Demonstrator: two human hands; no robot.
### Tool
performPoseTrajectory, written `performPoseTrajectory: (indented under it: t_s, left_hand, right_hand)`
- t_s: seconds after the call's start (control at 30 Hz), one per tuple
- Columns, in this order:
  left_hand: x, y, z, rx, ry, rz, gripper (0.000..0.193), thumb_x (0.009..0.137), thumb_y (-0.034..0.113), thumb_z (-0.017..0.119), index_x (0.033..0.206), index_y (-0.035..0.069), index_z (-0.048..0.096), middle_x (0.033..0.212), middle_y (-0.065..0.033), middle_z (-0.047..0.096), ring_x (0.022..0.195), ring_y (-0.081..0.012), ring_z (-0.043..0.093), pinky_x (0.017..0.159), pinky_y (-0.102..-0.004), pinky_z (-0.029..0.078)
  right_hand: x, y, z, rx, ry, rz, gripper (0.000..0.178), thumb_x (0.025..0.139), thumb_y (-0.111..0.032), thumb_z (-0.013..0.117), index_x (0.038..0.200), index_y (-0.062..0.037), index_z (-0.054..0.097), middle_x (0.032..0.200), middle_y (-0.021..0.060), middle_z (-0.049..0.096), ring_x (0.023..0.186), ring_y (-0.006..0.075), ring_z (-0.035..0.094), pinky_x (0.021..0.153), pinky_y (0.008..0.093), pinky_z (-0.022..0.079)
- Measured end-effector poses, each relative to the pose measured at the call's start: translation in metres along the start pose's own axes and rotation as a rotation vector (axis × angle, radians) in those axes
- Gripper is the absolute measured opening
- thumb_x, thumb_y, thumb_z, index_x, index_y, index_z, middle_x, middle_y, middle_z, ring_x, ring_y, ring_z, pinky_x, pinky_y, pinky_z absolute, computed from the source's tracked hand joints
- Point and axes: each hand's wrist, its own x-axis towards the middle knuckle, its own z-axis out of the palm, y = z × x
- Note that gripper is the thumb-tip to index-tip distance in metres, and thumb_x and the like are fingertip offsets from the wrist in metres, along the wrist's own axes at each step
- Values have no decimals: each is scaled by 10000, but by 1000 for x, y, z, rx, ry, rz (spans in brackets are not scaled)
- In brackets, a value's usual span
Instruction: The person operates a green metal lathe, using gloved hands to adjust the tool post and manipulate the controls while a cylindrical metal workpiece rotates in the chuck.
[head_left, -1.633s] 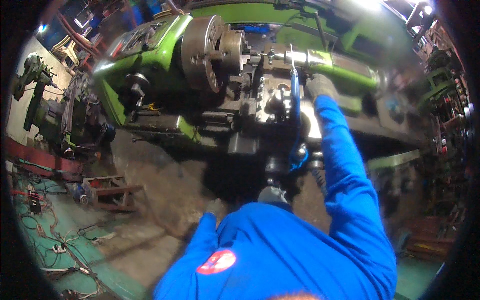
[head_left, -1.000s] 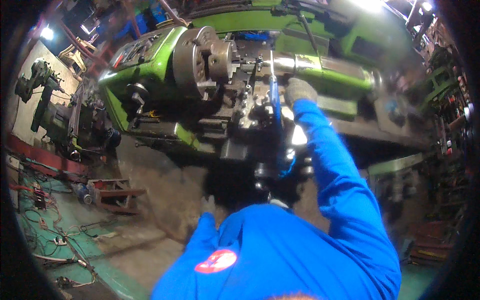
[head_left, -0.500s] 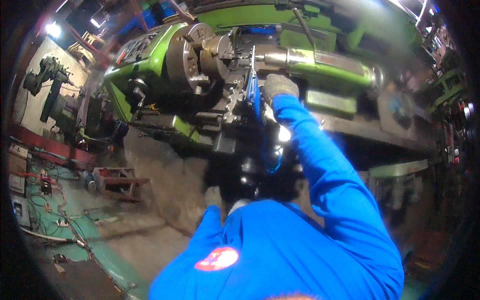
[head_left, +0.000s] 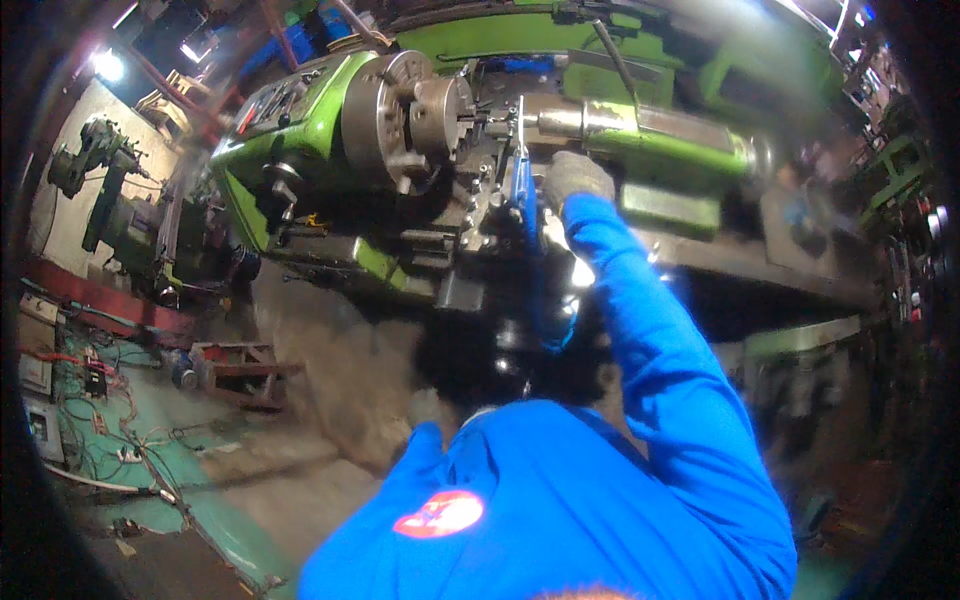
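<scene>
My right hand, in a grey work glove, reaches up to the carriage of a green lathe, just below the tailstock. Its fingers are curled, and whatever they grip is hidden behind the glove. Left of it stands a thin upright metal piece with a blue strap-like or hose-like length hanging down in a loop. A round metal workpiece sits in the large chuck, facing the tailstock's spindle. My left hand, also gloved, hangs low by my body; its fingers are blurred.
Levers stick out of the headstock at left, with tools lying on its top. Below the carriage is a dark tray area. A brown metal frame and tangled cables lie on the floor at left. Another machine stands beyond them.
The whole view has shifted slightly, setting the lathe and my right hand a little further right and down. My right hand keeps its place at the carriage. The left glove looks more blurred.
</scene>
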Motion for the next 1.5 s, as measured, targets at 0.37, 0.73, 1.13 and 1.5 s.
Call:
performPoseTrajectory:
  t_s: [0.37, 0.73, 1.13, 1.5]
  left_hand:
    - [108, -11, -33, 192, -323, 595, 352, 1055, 237, 431, 1291, 110, 660, 1299, -222, 667, 1216, -420, 630, 1015, -543, 518]
    - [123, -40, -60, 217, -411, 440, 366, 1053, 267, 433, 1294, 112, 661, 1307, -246, 660, 1222, -432, 633, 1009, -548, 521]
    - [118, -63, -49, 259, -479, 577, 353, 1059, 266, 424, 1276, 105, 651, 1302, -266, 655, 1224, -451, 620, 1029, -547, 507]
    - [121, -94, -10, 256, -504, 570, 364, 1028, 271, 458, 1310, 126, 639, 1304, -256, 661, 1222, -468, 616, 1017, -559, 498]
  right_hand:
    - [11, -9, 11, -207, 90, 223, 347, 975, -264, 616, 1281, -156, 739, 1384, 138, 669, 1295, 341, 634, 1079, 475, 508]
    - [11, -23, 17, -170, 255, 311, 355, 970, -221, 588, 1269, -108, 741, 1405, 162, 648, 1313, 360, 616, 1092, 462, 495]
    - [12, -10, 16, -119, 223, 380, 394, 980, -281, 555, 1284, -102, 732, 1415, 177, 637, 1332, 376, 597, 1119, 470, 469]
    - [10, -15, 15, -120, 223, 392, 421, 1010, -328, 540, 1317, -95, 709, 1435, 173, 626, 1349, 372, 585, 1136, 472, 453]
